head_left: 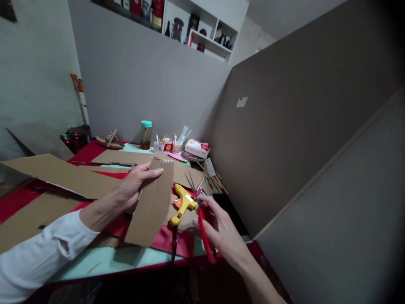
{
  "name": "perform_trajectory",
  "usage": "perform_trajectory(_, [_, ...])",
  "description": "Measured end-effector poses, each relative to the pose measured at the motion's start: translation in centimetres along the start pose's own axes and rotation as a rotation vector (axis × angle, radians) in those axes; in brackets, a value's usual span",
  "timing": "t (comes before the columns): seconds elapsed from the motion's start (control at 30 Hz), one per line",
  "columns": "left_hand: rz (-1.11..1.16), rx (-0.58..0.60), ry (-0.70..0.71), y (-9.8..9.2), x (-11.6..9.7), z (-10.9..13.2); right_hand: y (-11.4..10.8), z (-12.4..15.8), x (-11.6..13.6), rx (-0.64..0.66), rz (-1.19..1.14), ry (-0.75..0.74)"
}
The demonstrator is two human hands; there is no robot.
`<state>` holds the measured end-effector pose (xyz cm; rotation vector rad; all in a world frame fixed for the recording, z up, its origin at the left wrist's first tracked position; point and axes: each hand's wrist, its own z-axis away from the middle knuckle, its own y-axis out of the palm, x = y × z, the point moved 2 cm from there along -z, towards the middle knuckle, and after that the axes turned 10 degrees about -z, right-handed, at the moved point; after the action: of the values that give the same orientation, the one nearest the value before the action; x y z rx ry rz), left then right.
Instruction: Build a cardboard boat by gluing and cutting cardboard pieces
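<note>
A long piece of cardboard point(154, 202) with a ragged corrugated top edge is gripped in my left hand point(137, 183), the thumb lying across its front. My right hand point(217, 223) is closed on red-handled scissors point(206, 236). Their blades point up and to the left, slightly parted, and do not touch the cardboard. Between the two hands a yellow glue gun point(183, 202) lies on the table, its black cord running down over the front edge.
Flat cardboard sheets point(60, 173) cover the table's left side. At the back stand a bottle with a teal lid point(146, 135), cups of pens point(177, 146) and a tissue pack point(197, 148). Thin sticks point(212, 177) lie at the right, beside a grey partition point(284, 126).
</note>
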<state>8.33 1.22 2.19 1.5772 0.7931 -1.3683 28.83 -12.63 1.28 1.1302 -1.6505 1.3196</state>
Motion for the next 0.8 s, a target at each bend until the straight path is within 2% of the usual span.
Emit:
perform_trajectory(0.17, [0.021, 0.005, 0.066, -0.9, -0.5, -0.2, 1.6, -4.8, 1.2, 0.014, -0.037, -0.081])
perform_trajectory(0.37, [-0.034, 0.090, 0.043, -1.9, -0.1, -0.2, 1.9, -9.5, -0.1, 0.117, -0.256, -0.041])
perform_trajectory(0.57, [-0.288, 0.203, 0.023, -1.6, 0.2, -0.1, 3.1, -10.5, -0.7, 0.215, -0.416, 0.011])
perform_trajectory(0.63, [-0.352, 0.223, 0.021, -1.6, 0.4, -0.3, 3.5, -10.4, -0.9, 0.190, -0.451, 0.007])
perform_trajectory(0.7, [-0.310, 0.215, -0.012, -2.1, 0.8, -0.9, 3.8, -10.4, -1.3, 0.138, -0.487, -0.011])
perform_trajectory(0.8, [-0.169, 0.120, -0.028, -3.4, 1.3, -2.2, 3.3, -10.9, -2.0, 0.013, -0.540, -0.045])
